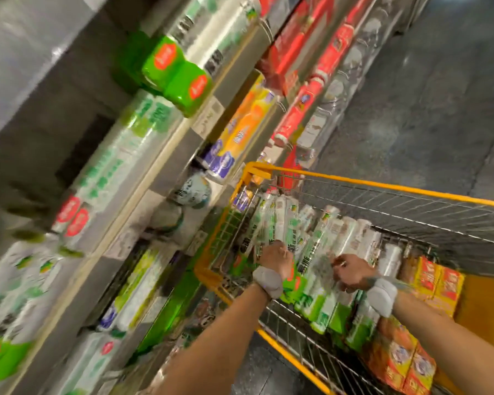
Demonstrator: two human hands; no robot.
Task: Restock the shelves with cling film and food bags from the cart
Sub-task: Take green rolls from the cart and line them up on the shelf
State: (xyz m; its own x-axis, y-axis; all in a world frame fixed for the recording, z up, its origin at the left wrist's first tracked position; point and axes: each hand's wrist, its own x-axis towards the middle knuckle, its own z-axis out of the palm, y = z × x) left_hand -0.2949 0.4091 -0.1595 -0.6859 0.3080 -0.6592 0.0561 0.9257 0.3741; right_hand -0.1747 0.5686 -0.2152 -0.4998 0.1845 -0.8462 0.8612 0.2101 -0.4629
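Cart (382,185): rolls (351,235) side by side, axes running near rail to far rail; boxes (437,283) beside | left hand (274,256), right hand (351,272) on rolls, grips too blurred to tell

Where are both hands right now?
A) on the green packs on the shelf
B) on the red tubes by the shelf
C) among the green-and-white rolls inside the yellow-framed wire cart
C: left hand and right hand both reach among the green-and-white rolls inside the yellow-framed wire cart.
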